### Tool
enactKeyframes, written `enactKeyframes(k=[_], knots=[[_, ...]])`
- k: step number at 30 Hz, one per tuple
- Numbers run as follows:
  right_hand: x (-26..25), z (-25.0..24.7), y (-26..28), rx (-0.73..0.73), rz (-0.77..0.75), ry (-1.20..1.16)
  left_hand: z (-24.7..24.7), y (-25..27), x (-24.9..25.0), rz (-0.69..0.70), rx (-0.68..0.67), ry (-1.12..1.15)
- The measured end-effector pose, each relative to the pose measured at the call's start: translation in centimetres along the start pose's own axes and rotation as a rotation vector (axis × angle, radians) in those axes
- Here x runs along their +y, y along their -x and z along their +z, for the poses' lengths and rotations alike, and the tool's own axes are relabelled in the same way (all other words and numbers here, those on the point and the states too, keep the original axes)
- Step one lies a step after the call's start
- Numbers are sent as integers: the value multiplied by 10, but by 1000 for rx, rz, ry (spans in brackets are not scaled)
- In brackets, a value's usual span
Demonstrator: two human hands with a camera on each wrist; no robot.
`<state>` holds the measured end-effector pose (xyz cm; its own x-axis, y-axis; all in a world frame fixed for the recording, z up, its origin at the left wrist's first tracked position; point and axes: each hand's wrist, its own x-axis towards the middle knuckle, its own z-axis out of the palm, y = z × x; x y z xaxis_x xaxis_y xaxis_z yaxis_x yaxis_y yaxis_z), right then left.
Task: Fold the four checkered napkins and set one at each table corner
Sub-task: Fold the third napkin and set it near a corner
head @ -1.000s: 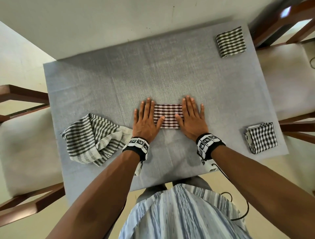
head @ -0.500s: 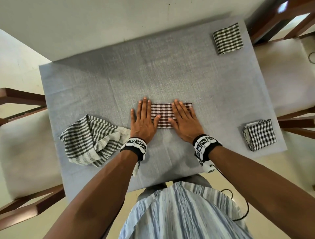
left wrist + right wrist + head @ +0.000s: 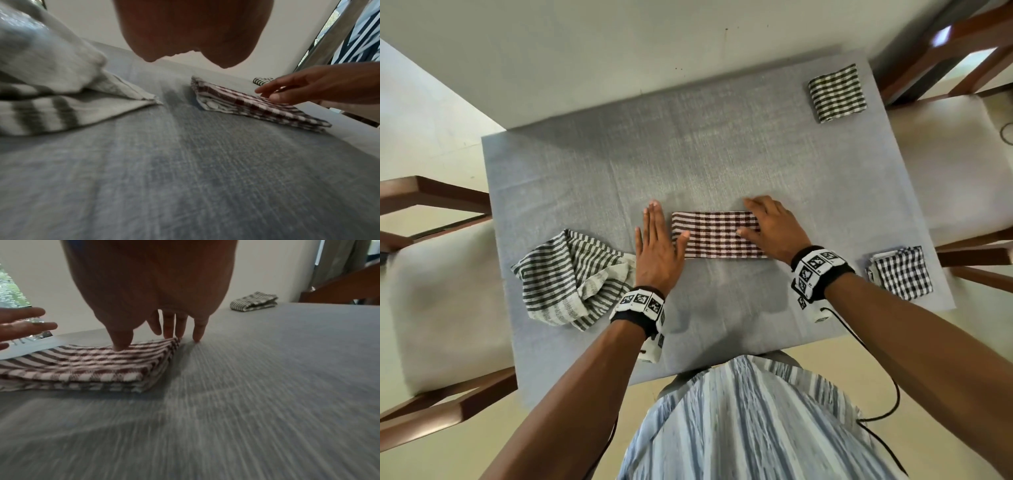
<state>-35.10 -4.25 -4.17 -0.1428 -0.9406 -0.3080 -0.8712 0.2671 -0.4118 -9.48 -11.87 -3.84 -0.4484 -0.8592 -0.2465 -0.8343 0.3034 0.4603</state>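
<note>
Down on the grey tablecloth [image 3: 722, 164], both forearms reach forward from the person's body toward the brown checkered napkin [image 3: 717, 235], which lies folded into a long strip at the middle of the cloth. The left hand [image 3: 657, 245] is flat, palm down, fingers straight and together, at the strip's left end; its thumb seems to touch the napkin's edge, though the left wrist view is too blurred there to be sure. It holds nothing. The right hand [image 3: 774, 228] sits at the strip's right end, turned inward, with fingers [image 3: 180, 327] extended downward. Its thumb presses on top of the napkin [image 3: 86, 365], at least 2 fingertips meet the far right edge, and 1 fingertip lands on the cloth just beside that edge. Nothing is pinched or gripped by it.

Relative to the brown napkin, a grey striped napkin [image 3: 571, 277] lies crumpled and unfolded to the left, near the left wrist. A folded black striped napkin [image 3: 837, 92] rests at the far right corner of the tablecloth, and a folded black checkered napkin [image 3: 900, 272] at the near right corner, just beyond the right wrist. Wooden chairs [image 3: 431, 202] with pale seats stand at both sides of the table.
</note>
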Motion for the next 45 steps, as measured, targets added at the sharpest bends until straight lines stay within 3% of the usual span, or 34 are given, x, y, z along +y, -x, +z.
enactKeyframes(k=[7,12,18,20,24,26,30,35,40,45], knots=[[-11,-16,-20,-56,96,-48,-28,28,-29,-42,-15,22],[-22,-38,-11,-4,129,-386,-44,29,-17,18,-35,114],[-53,-100,10,119,-79,-518,-64,5,32,307,-133,292],[-63,-119,15,162,-175,-425,-69,-5,52,359,-176,399],[-80,-140,25,286,-411,-11,-74,-16,80,435,-177,631],[-85,-137,32,286,-477,137,-71,-16,83,416,-190,640],[-89,-100,54,184,-578,194,-49,-2,63,358,-294,575],[-85,-34,91,27,-675,183,-15,31,25,466,-443,376],[-81,-2,112,-134,-637,133,13,57,5,533,-528,211],[-74,5,113,-202,-600,82,26,70,3,487,-481,300]])
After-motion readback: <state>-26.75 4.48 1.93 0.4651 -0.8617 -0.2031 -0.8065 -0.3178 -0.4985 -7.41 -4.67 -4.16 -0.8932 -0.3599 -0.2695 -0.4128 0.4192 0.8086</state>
